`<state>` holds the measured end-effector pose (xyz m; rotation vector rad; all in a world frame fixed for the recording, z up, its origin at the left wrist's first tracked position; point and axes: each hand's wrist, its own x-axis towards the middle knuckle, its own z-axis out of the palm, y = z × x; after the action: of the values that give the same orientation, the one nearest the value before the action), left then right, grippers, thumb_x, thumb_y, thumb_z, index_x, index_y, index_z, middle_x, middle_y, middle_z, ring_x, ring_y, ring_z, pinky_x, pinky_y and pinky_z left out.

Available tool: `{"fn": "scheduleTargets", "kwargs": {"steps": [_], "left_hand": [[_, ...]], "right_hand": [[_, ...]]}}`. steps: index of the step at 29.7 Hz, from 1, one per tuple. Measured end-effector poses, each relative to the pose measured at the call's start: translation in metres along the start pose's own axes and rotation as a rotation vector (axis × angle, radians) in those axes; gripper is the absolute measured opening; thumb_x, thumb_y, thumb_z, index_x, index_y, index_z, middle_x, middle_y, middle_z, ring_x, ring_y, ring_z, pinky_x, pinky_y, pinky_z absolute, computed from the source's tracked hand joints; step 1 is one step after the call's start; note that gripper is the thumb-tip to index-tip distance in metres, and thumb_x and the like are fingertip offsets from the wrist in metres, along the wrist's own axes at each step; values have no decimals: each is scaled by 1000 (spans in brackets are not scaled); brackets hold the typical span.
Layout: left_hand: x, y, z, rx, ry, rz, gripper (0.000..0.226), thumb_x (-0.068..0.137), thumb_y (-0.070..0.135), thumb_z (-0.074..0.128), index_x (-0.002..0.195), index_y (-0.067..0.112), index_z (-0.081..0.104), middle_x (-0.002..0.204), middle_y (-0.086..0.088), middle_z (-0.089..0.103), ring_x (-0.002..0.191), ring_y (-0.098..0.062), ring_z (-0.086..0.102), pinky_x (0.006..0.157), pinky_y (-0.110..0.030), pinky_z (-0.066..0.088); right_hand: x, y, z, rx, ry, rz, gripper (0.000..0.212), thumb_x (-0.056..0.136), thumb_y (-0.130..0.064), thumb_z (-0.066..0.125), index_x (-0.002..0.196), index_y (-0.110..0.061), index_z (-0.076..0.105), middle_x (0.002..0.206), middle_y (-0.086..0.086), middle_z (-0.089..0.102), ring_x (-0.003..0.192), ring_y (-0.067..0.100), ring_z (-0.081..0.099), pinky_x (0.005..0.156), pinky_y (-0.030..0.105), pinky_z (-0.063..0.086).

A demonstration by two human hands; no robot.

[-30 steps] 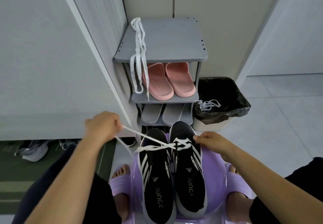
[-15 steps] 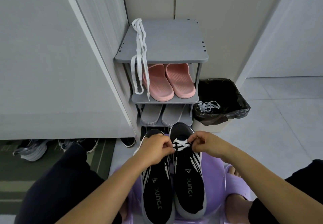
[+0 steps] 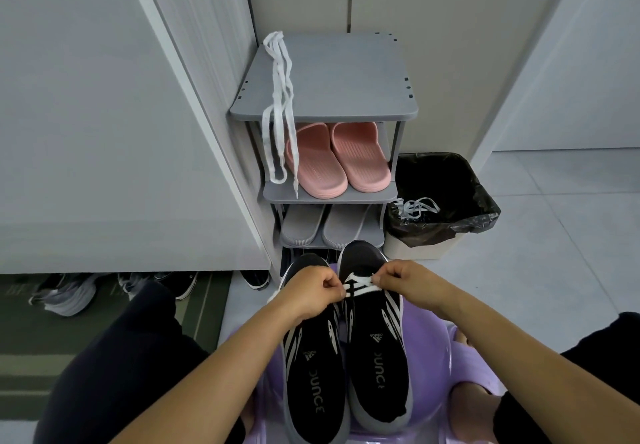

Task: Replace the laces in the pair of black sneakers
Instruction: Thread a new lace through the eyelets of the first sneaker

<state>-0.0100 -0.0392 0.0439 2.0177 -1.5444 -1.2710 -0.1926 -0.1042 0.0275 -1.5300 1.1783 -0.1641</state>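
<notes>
My left hand and right hand each pinch the white lace, which runs crosswise between them over the right-side sneaker.

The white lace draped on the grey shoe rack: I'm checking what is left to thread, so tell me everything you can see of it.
The white lace is flat, woven-looking and bundled in several loose strands. It lies along the left side of the rack's top shelf, then hangs over its front edge, loops and an end dangling before the left pink slipper. No hand touches it.
</notes>
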Motion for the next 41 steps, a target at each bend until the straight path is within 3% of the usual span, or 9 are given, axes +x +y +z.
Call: {"fn": "scheduleTargets", "kwargs": {"steps": [8,11,16,20,24,27,32,36,41], "left_hand": [[-5,4,-16,156,-102,-28,12,89,23,60,90,12,66,71,9,55,69,-7,50,60,-16,37],[-6,5,-13,228,11,-2,15,92,27,54,95,15,62,75,7,55,68,-9,49,58,-20,36],[1,4,-5,338,40,11,16,87,29,62,101,20,61,106,-3,48,94,-20,54,83,-30,46],[5,8,-15,118,36,-51,14,80,17,68,72,21,57,88,4,52,83,-14,53,82,-31,46],[-3,21,-30,-259,-66,3,12,83,4,63,84,14,56,71,2,60,63,-7,55,67,-17,46],[-7,32,-38,-403,-10,127,10,87,4,58,92,13,55,68,2,63,60,-6,56,62,-13,47],[-9,48,-29,-246,65,341,14,94,9,47,97,21,52,77,3,63,62,-7,57,59,-17,47],[6,41,-29,-277,325,273,29,97,7,39,121,18,49,111,2,57,94,-9,58,89,-26,49],[15,30,-12,-345,-114,74,18,93,13,53,102,27,61,109,2,66,110,-13,57,101,-28,38]], "right_hand": [[-3,-1,8,-116,113,-42,13,95,-19,50,101,-18,61,82,-2,56,71,6,49,65,15,39],[-3,-1,8,-108,149,-18,13,94,-19,50,102,-14,59,79,-1,53,67,7,46,60,13,37],[-5,-5,7,-7,156,-25,14,95,-17,48,99,-13,61,77,-3,56,68,6,50,63,14,40],[-9,-17,9,34,136,-97,19,95,-14,47,100,-15,66,74,-7,56,66,1,50,60,6,39],[-11,-26,17,4,32,-202,21,91,-11,55,97,-29,64,78,5,59,67,4,48,66,14,38],[-11,-32,20,-91,-2,-245,19,83,-11,67,87,-28,59,69,-6,40,57,2,38,58,11,33],[-7,-42,25,37,237,-312,27,81,-10,68,64,-22,50,57,-5,32,51,4,30,54,22,29],[-5,-48,10,137,496,-317,18,85,-11,63,71,-19,55,55,-4,36,49,4,33,52,19,32],[-9,-50,-8,210,615,-332,15,87,-10,61,74,-16,57,56,-6,38,48,4,34,53,19,35]]}}
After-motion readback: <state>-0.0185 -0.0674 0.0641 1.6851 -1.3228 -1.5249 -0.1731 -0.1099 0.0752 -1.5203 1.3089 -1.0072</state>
